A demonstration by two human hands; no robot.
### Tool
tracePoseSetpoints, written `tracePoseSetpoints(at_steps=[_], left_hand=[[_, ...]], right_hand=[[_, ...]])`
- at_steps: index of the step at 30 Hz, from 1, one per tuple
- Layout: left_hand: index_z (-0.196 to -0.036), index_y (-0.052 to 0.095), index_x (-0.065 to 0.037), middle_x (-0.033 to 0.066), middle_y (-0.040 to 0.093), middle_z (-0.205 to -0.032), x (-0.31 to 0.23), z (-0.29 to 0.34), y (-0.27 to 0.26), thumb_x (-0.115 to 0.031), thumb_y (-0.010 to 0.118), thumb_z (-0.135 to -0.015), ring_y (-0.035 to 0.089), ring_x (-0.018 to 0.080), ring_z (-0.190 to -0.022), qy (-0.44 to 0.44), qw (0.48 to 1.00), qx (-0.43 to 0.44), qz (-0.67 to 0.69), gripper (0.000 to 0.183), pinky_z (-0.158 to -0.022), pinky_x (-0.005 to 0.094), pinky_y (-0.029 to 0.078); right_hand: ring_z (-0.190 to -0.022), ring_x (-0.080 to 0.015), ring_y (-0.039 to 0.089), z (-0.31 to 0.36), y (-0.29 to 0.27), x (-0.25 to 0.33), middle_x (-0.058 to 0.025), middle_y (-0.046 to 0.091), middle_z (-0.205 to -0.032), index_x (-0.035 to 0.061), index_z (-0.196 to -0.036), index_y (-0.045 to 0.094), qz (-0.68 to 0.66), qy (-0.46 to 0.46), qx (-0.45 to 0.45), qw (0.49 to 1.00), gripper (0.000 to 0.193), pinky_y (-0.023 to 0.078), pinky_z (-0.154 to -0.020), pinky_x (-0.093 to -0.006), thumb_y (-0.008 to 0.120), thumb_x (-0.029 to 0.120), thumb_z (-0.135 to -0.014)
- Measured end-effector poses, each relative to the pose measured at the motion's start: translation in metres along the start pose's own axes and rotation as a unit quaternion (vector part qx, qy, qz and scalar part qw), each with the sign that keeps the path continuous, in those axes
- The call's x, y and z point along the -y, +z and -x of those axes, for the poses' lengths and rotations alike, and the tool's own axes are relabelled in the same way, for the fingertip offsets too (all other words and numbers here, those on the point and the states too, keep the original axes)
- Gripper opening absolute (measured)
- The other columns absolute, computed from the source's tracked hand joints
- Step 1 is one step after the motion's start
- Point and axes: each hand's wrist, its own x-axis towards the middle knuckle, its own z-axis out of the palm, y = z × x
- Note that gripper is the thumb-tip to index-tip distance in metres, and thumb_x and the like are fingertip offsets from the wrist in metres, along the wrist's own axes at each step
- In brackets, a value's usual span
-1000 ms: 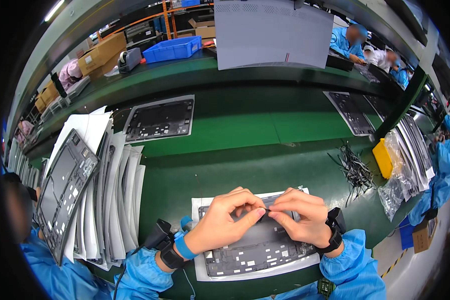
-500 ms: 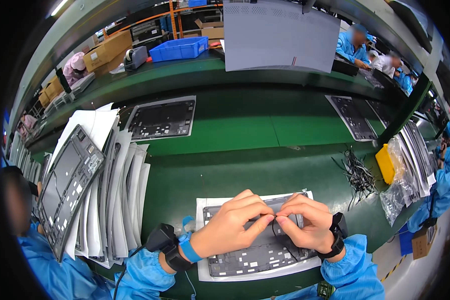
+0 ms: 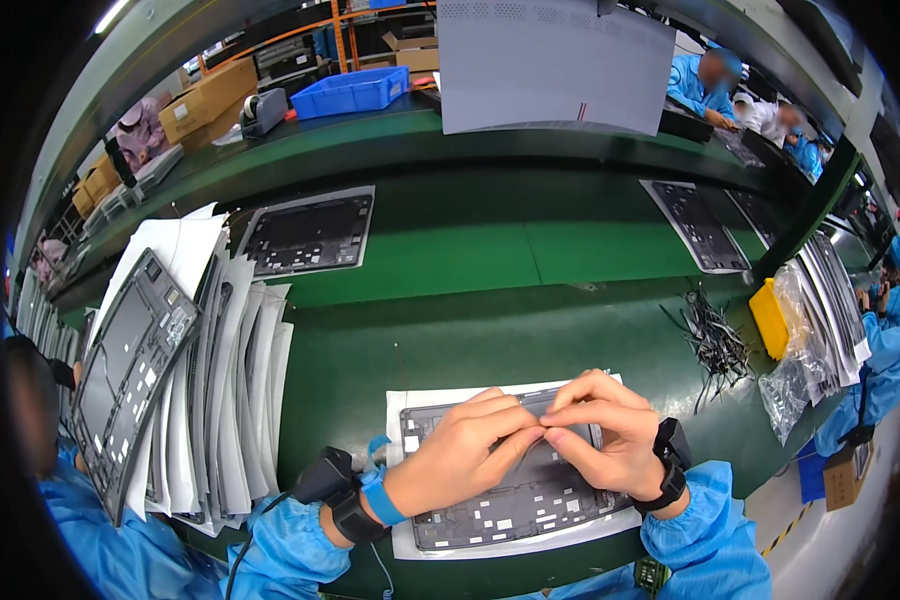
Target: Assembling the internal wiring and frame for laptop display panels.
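Observation:
A dark grey flat device housing [image 3: 490, 505], dotted with small white patches, lies on a white sheet [image 3: 402, 540] in front of me. Above its middle, my left hand [image 3: 470, 445] and my right hand [image 3: 610, 440] meet fingertip to fingertip. Both are closed in a pinch, thumbs against forefingers. Whatever sits between the fingertips is hidden now; half a second ago a thin black strip showed there. A blue band [image 3: 378, 497] circles my left wrist.
To the left, a tall stack of housings with white sheets [image 3: 255, 400] carries a tilted housing [image 3: 135, 365]. On the right lie a tangle of black strips [image 3: 715, 335], a yellow bin [image 3: 768, 320] and clear plastic film [image 3: 790, 395]. More housings [image 3: 310, 232] rest at the back.
The dark strip that hung below my right hand's fingers is no longer visible. My hands stay pinched together, with the right fingers raised slightly. The view has shifted a little.

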Motion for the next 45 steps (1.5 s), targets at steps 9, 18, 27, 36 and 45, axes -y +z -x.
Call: tracePoseSetpoints(at_steps=[9, 18, 27, 36, 45], left_hand=[[-0.098, 0.072, 0.001, 0.0093, 0.069, -0.086, -0.003, -0.006, -0.012, 0.001, 0.073, -0.088, 0.062, 0.0208, -0.078, -0.021, 1.000, -0.011, 0.004, 0.010, -0.068, 0.0333, 0.050], [-0.101, 0.071, 0.000, 0.0064, 0.067, -0.088, 0.001, 0.000, -0.019, -0.004, 0.070, -0.094, 0.058, 0.0134, -0.076, -0.116, 0.989, 0.038, 0.080, 0.008, -0.067, 0.0277, 0.047], [-0.100, 0.073, 0.002, 0.0015, 0.063, -0.083, 0.010, 0.002, -0.022, -0.003, 0.068, -0.096, 0.054, 0.0072, -0.073, -0.187, 0.975, 0.011, 0.116, 0.008, -0.065, 0.0248, 0.045], [-0.093, 0.072, 0.002, 0.0120, 0.066, -0.083, 0.031, 0.003, -0.024, 0.000, 0.069, -0.084, 0.061, 0.0247, -0.077, -0.016, 0.993, -0.024, -0.115, 0.010, -0.070, 0.0363, 0.051], [-0.091, 0.069, -0.001, 0.0084, 0.062, -0.092, 0.051, 0.007, -0.022, 0.003, 0.067, -0.078, 0.059, 0.0268, -0.085, 0.015, 0.977, -0.021, -0.211, 0.014, -0.078, 0.0377, 0.049]], right_hand=[[-0.081, -0.0231, 0.073, 0.004, -0.001, -0.013, -0.0146, 0.076, -0.092, -0.0037, -0.101, 0.076, 0.001, 0.024, -0.006, 1.000, 0.017, 0.057, -0.071, -0.0312, 0.078, -0.006, -0.084], [-0.076, -0.0217, 0.072, 0.003, 0.005, -0.018, -0.0125, 0.076, -0.088, -0.0021, -0.100, 0.075, 0.004, 0.047, 0.029, 0.999, 0.018, 0.056, -0.066, -0.0307, 0.082, -0.001, -0.083], [-0.078, -0.0228, 0.072, -0.003, 0.011, -0.014, -0.0132, 0.075, -0.091, -0.0035, -0.099, 0.076, 0.023, 0.014, 0.025, 0.999, 0.018, 0.057, -0.068, -0.0313, 0.081, -0.005, -0.082], [-0.067, -0.0186, 0.066, -0.005, 0.014, -0.030, -0.0085, 0.066, -0.074, -0.0013, -0.085, 0.072, 0.089, 0.063, 0.025, 0.994, 0.009, 0.053, -0.060, -0.0306, 0.078, -0.004, -0.078], [-0.060, -0.0196, 0.057, -0.013, 0.022, -0.054, -0.0045, 0.059, -0.067, 0.0033, -0.079, 0.069, 0.119, 0.073, 0.083, 0.987, 0.010, 0.045, -0.055, -0.0327, 0.077, 0.000, -0.075]])
